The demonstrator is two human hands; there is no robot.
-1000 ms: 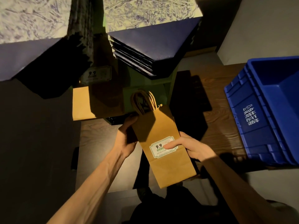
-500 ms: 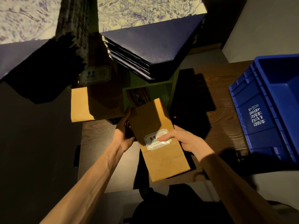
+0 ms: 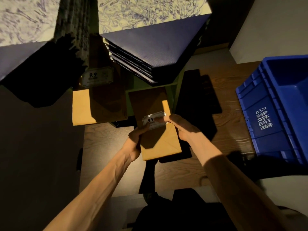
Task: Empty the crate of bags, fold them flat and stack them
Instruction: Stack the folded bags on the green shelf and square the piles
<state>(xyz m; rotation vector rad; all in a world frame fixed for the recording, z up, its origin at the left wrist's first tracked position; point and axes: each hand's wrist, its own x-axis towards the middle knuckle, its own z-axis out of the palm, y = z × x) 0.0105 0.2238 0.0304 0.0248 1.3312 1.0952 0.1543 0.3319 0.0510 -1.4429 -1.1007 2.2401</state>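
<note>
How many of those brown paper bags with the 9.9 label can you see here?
2. One brown bag is between both hands, its bottom folded up toward the label. Another lies flat farther left on the table. More may sit beneath it, hidden in shadow.

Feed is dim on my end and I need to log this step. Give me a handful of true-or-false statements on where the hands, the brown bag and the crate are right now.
1. Both hands hold the brown paper bag. True: the left hand grips its left edge, and the right hand holds it at the white label.
2. The bag's bottom section is folded up over its body. True.
3. The blue crate sits to the person's left. False: it is at the right end of the wooden table.
4. The bag in hand is inside the crate. False: it is over the table, apart from the crate.
5. No other brown bag is in sight. False: another labelled brown bag lies flat beyond the left hand.
</note>
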